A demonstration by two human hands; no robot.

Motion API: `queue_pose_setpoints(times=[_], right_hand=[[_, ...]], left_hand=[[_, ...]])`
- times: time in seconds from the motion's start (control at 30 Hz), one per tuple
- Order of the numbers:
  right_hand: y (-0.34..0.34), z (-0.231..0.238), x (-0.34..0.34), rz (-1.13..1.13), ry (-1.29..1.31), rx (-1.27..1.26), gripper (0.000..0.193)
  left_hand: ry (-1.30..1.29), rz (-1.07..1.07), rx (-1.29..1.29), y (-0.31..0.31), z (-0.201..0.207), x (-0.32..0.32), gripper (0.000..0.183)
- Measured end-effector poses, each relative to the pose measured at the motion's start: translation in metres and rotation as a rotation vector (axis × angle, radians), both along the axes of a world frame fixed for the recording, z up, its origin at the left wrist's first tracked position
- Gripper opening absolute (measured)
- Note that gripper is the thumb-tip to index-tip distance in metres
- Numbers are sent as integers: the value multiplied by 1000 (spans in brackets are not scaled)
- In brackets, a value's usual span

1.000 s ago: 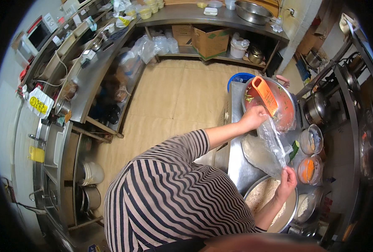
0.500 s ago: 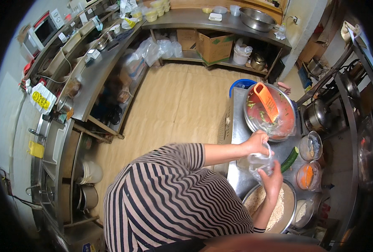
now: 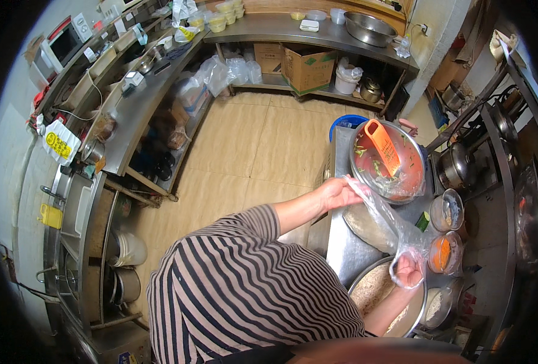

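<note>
A clear plastic bag (image 3: pixel 379 211) is stretched between my two hands over the steel worktop. My left hand (image 3: pixel 340 193) pinches one edge of it, just left of a metal bowl (image 3: pixel 358 171) with an orange grater (image 3: pixel 383 145) and green shreds inside. My right hand (image 3: pixel 408 271) has the bag's other end around its curled fingers, and the film partly veils them. Below the bag lies a pale round thing (image 3: pixel 366 227), partly covered. A cucumber (image 3: pixel 423 221) shows only its end beside the bag. Nearest me stands a large bowl of pale shreds (image 3: pixel 370 290).
Along the worktop's right side sit a tub of orange food (image 3: pixel 443 252), a clear container (image 3: pixel 447 209) and a bowl of white food (image 3: pixel 437 306). A blue bucket (image 3: pixel 341 124) stands beyond the worktop. Pots hang or stand on the right rack (image 3: pixel 487 115).
My hands have moved apart, the left up and left, the right down and right. The bunched bag is now drawn out long, covering most of the cucumber.
</note>
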State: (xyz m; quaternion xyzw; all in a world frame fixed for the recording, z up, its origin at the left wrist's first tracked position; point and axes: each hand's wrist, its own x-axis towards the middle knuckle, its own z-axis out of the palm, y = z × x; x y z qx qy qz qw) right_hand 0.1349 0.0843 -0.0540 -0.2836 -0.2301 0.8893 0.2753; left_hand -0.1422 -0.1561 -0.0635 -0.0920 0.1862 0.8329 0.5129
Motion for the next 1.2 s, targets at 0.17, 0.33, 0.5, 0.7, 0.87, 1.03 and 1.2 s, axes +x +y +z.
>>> queue_pose_setpoints(times=[0.17, 0.33, 0.5, 0.7, 0.87, 1.03, 1.2], right_hand=[[18, -30, 5, 71, 147, -109, 14], [22, -24, 1, 219, 316, -340, 17], [10, 14, 11, 4, -67, -38, 13], [58, 3, 23, 233, -43, -6, 14], [86, -34, 37, 191, -104, -153, 12], [42, 26, 20, -287, -183, 591, 51], [-59, 89, -25, -89, -301, 1555, 35]], left_hand=[[-5, -184, 722, -14, -38, -20, 19], [98, -99, 86, -34, -37, -11, 37], [1153, -328, -603, -24, -44, 7, 57], [252, -223, -464, -1, -78, -12, 31], [49, -81, -90, -6, -74, -22, 20], [226, -158, -264, 10, -51, -6, 8], [761, 11, -713, 30, -41, 27, 14]])
